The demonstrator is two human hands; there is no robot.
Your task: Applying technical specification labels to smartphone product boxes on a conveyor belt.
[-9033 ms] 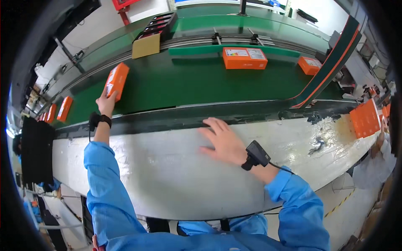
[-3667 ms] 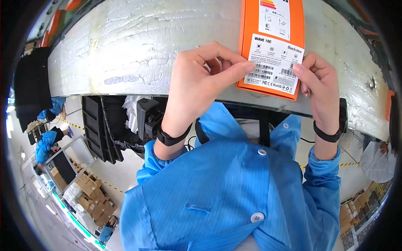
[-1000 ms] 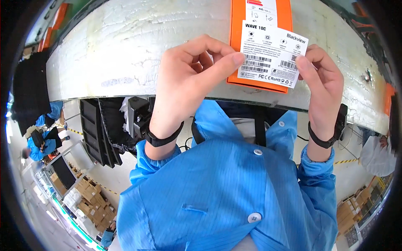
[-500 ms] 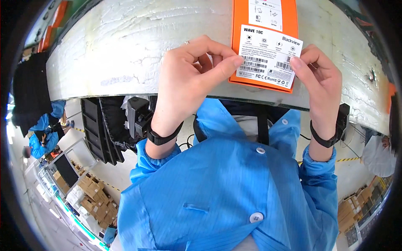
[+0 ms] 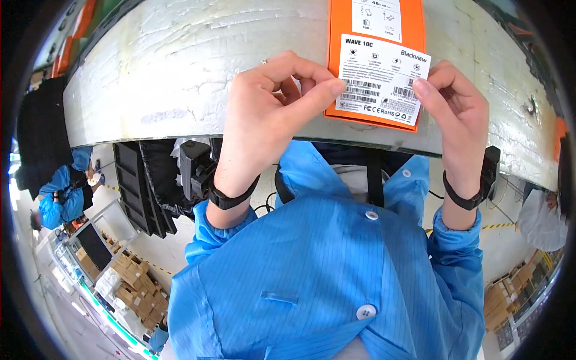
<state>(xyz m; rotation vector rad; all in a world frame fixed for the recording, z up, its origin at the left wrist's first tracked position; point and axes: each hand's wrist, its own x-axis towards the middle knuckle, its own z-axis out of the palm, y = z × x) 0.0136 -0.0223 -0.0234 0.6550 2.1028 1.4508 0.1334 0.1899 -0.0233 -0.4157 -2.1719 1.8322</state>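
Note:
An orange box (image 5: 333, 36) lies on the table, cut off by the top of the view. Over its near part is a white printed label (image 5: 393, 67), slightly askew, its right edge reaching past the box's side. My left hand (image 5: 270, 99) pinches the label's left edge between thumb and forefinger, the other fingers curled. At the label's right edge, my right hand (image 5: 459, 108) is closed, thumb on the printed face and fingers bent behind. Whether the label's underside touches the box cannot be seen. Another white label (image 5: 376, 18) is higher up on the box.
The pale, scuffed table (image 5: 180, 78) curves across the view, its near edge in front of my body. Black trays (image 5: 133, 186) stand below it at left. Further off are a person in blue (image 5: 63, 198) and stacked cartons (image 5: 139, 282).
The box and label sit slightly further left in the view, and both hands have shifted a little with them. Their grip looks the same.

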